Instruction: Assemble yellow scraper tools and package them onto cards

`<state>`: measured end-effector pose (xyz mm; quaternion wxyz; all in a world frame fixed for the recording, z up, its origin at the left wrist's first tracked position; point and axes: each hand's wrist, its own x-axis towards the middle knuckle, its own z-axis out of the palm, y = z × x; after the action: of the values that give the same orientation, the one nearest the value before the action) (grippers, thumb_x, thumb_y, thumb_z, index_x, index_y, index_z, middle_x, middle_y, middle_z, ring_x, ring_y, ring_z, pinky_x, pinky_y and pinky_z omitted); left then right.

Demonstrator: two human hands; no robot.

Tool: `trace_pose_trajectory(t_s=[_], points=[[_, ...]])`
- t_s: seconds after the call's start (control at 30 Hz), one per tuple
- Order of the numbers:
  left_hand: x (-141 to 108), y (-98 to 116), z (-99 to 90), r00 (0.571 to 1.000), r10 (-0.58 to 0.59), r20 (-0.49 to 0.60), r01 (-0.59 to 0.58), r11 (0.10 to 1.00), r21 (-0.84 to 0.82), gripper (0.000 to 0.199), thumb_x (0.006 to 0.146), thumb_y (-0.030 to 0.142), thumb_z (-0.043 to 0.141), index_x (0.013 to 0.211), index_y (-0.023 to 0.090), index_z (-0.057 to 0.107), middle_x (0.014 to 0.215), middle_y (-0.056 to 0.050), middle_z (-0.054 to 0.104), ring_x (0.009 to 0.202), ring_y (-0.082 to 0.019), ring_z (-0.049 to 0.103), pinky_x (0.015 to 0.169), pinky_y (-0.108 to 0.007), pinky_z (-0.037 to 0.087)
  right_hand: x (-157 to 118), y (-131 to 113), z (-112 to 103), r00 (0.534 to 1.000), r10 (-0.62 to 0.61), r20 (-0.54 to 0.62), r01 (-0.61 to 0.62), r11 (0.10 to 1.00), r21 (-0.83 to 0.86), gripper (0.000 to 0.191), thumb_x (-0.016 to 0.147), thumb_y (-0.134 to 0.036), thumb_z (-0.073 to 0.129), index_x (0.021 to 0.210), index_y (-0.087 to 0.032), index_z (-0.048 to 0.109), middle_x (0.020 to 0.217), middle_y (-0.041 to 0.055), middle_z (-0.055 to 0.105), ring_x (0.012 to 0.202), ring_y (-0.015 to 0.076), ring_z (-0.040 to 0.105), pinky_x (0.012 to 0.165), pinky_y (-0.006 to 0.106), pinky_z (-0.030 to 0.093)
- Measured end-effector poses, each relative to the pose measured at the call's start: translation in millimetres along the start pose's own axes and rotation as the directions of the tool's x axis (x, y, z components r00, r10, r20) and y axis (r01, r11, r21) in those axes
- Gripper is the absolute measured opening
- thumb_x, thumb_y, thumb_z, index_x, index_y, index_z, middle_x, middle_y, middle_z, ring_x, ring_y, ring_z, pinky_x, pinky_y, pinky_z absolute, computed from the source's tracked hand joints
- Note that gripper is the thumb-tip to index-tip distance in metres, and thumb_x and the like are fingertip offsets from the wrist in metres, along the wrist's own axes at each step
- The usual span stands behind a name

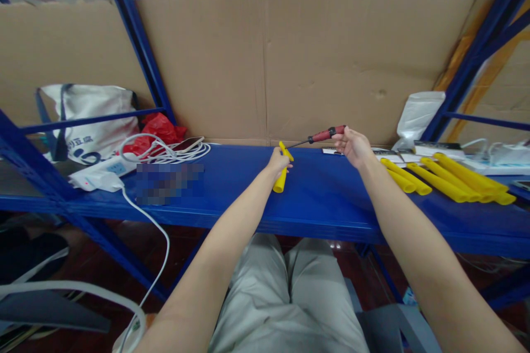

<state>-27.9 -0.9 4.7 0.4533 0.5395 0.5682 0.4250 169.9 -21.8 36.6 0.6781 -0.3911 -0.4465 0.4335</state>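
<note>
My left hand (280, 163) is closed around a yellow plastic piece (280, 182), a tube-like body with a narrower part at its upper end, held just over the blue shelf. In my right hand (354, 146) is a screwdriver (321, 135) with a dark red and black handle, gripped by the end of the handle. Its thin metal shaft points left and reaches the top of the yellow piece. Whether the tip sits inside the piece or only against it, I cannot tell. My left fingers hide the piece's middle.
Several yellow tubes (447, 179) lie on the blue shelf (232, 193) at right, near a white plastic bag (418, 116). A power strip (118, 165), coiled white cable (186, 151), red bag (159, 129) and cloth tote (95, 116) are at left. Cardboard (331, 60) stands behind.
</note>
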Motion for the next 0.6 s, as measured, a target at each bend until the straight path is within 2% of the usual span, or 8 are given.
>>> trace_pose_trajectory(t_s=[0.2, 0.43, 0.5, 0.6], points=[[-0.5, 0.3, -0.7, 1.0, -0.006, 0.001, 0.006, 1.0, 0.004, 0.052, 0.08, -0.001, 0.044, 0.127, 0.021, 0.035, 0.104, -0.009, 0.064, 0.056, -0.007, 0.058, 0.045, -0.017, 0.037, 1.9, 1.2, -3.6, 1.0, 0.01, -0.019, -0.01, 1.0, -0.016, 0.036, 0.073, -0.047, 0.068, 0.07, -0.021, 0.044, 0.049, -0.007, 0.049, 0.039, 0.0061, 0.045, 0.037, 0.017, 0.036], [1.2, -0.9, 0.2, 1.0, -0.003, 0.009, 0.003, 1.0, -0.006, 0.055, 0.079, -0.002, 0.044, 0.128, 0.021, 0.033, 0.109, -0.009, 0.063, 0.056, -0.007, 0.058, 0.044, -0.017, 0.036, 4.9, 4.8, -3.7, 0.995, 0.054, -0.083, -0.056, 0.998, -0.025, 0.032, 0.079, -0.045, 0.061, 0.067, -0.022, 0.042, 0.037, -0.0078, 0.037, 0.031, 0.0077, 0.036, 0.032, 0.019, 0.029], [2.5, -1.5, 0.7, 1.0, -0.004, 0.013, 0.004, 1.0, -0.007, 0.055, 0.079, -0.002, 0.043, 0.128, 0.021, 0.033, 0.108, -0.009, 0.063, 0.056, -0.007, 0.059, 0.043, -0.016, 0.036, 4.0, 4.3, -3.0, 0.997, 0.033, -0.076, -0.034, 0.999, -0.015, 0.033, 0.078, -0.049, 0.061, 0.069, -0.021, 0.045, 0.037, -0.008, 0.038, 0.031, 0.0075, 0.036, 0.031, 0.018, 0.029], [5.0, -2.7, 1.4, 1.0, 0.003, 0.015, -0.003, 1.0, 0.001, 0.054, 0.079, -0.002, 0.044, 0.127, 0.02, 0.034, 0.107, -0.009, 0.063, 0.054, -0.006, 0.058, 0.042, -0.016, 0.036, 1.1, 1.1, -1.3, 0.999, 0.0, -0.039, 0.0, 1.0, 0.007, 0.032, 0.08, -0.051, 0.058, 0.077, -0.02, 0.052, 0.042, -0.0054, 0.048, 0.035, 0.0074, 0.043, 0.034, 0.017, 0.033]])
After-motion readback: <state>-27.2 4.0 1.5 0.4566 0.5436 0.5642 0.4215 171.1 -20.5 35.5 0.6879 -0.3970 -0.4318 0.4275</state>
